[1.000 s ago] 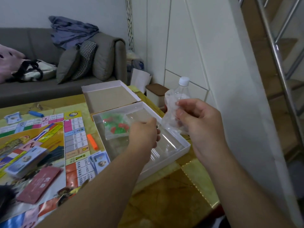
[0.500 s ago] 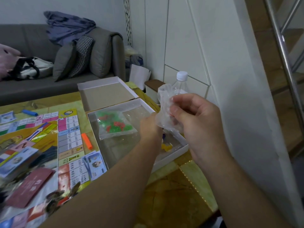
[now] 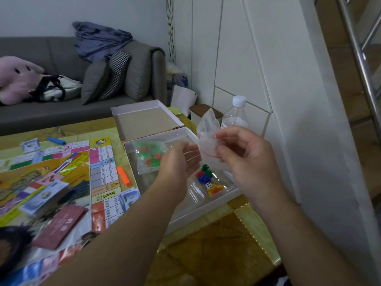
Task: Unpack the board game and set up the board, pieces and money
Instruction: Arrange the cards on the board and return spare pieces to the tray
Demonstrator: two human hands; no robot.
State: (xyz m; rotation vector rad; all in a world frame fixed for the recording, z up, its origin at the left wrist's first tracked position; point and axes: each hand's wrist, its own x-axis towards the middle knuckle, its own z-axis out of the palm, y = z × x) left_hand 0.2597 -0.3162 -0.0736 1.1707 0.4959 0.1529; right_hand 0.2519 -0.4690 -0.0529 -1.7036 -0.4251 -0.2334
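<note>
My right hand [image 3: 245, 157] pinches a small clear zip bag [image 3: 207, 139] that looks empty, above the white box tray [image 3: 224, 195]. My left hand [image 3: 179, 162] is beside it, palm up and fingers relaxed, with the fingertips close to the bag's edge. Under the bag, loose green, red, blue and yellow pawns with a white die [image 3: 208, 179] lie in the tray. A second bag of green and red houses [image 3: 150, 157] rests in the tray's left part. The game board [image 3: 101, 162] lies unfolded to the left.
On the board are money stacks [image 3: 44, 199], more notes [image 3: 129, 198], a dark red card pack [image 3: 59, 228], an orange block [image 3: 123, 175] and a blue block [image 3: 56, 140]. The box lid [image 3: 144, 120] sits behind the tray. A plastic bottle [image 3: 235, 114] stands by the wall.
The coloured pawns and die have dropped from the small bag into the tray. My left hand has let go of the bag and opened, palm up.
</note>
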